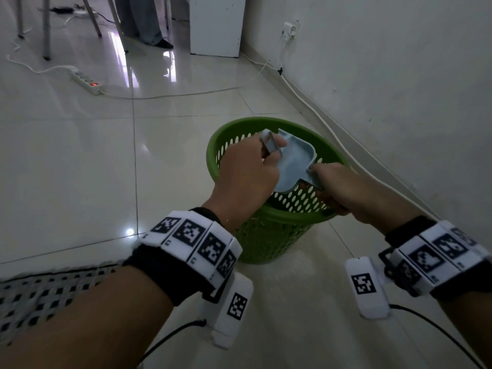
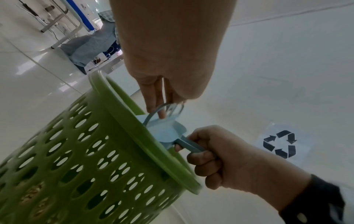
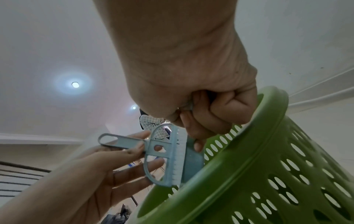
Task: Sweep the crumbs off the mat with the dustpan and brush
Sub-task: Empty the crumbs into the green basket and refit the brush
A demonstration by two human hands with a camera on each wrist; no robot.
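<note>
Above the green basket (image 1: 269, 222): right hand (image 1: 343, 190), grip wrapped round the handle of the tilted dustpan (image 1: 295, 166); left hand (image 1: 245, 177), grip pinching the brush (image 3: 168, 154) against its pan.

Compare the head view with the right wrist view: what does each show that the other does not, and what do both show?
Only the head view shows the mat on the tiled floor, the power strip and both wristbands.

Only the right wrist view shows the brush whole, its white bristles against the dustpan, plus the ceiling lights.

Both show the green basket, the left hand holding the brush, and the right hand gripping the dustpan's handle over the basket.
</note>
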